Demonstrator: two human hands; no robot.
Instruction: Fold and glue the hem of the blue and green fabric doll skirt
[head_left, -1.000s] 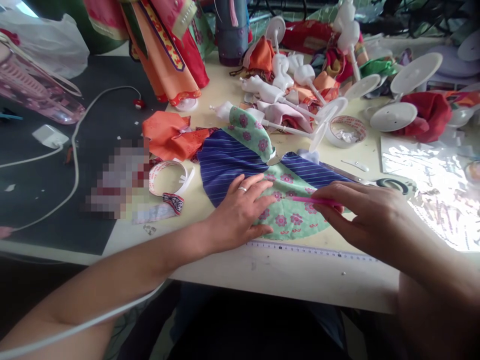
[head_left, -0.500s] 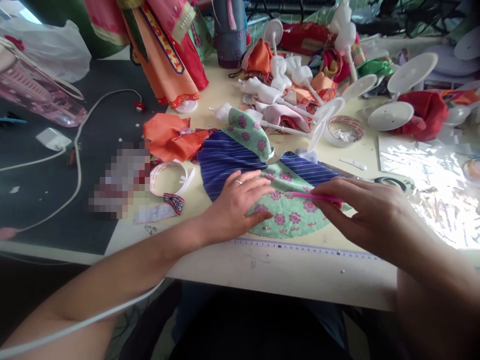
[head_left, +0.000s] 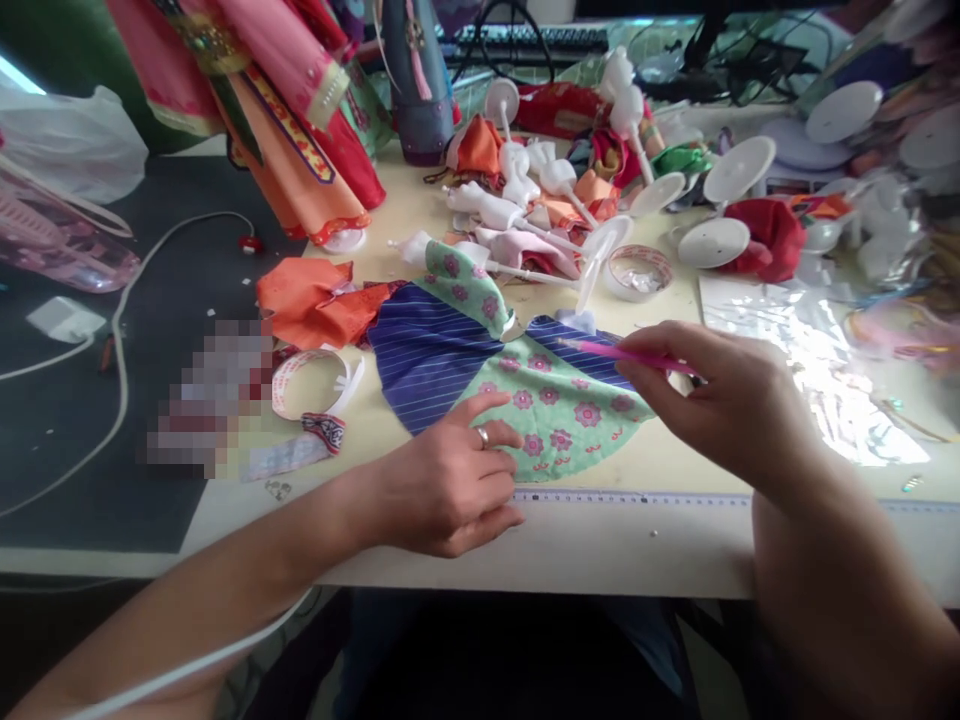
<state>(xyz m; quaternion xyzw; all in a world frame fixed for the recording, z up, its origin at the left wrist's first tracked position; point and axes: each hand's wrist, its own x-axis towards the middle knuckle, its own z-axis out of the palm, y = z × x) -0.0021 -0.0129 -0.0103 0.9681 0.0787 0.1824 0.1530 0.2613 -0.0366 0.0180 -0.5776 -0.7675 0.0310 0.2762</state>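
A round piece of cloth lies on the table, with green flowered panels (head_left: 547, 410) and dark blue striped panels (head_left: 427, 345). My left hand (head_left: 457, 475), a ring on one finger, rests at the cloth's lower left edge, fingers apart and slightly bent, holding nothing. Above the cloth's right side, my right hand (head_left: 712, 400) pinches a thin pink pen-like stick (head_left: 630, 356). Its pale tip points left over the blue striped part, apparently off the cloth. A ruler (head_left: 600, 497) lies along the near side of the cloth.
White mannequin stands (head_left: 517, 220) and cloth scraps crowd the back. Tape rolls (head_left: 300, 385) (head_left: 639, 270) lie on either side. Orange cloth (head_left: 307, 300) is at left, beside a dressed figure (head_left: 292, 150). A shiny plastic bag (head_left: 795, 360) lies at right; a white cable (head_left: 142, 270) crosses the dark mat.
My right hand has lifted the pink stick from the green flowered cloth. My left hand has slid down and left toward the cloth's edge, fingers more bent. The view has shifted rightward.
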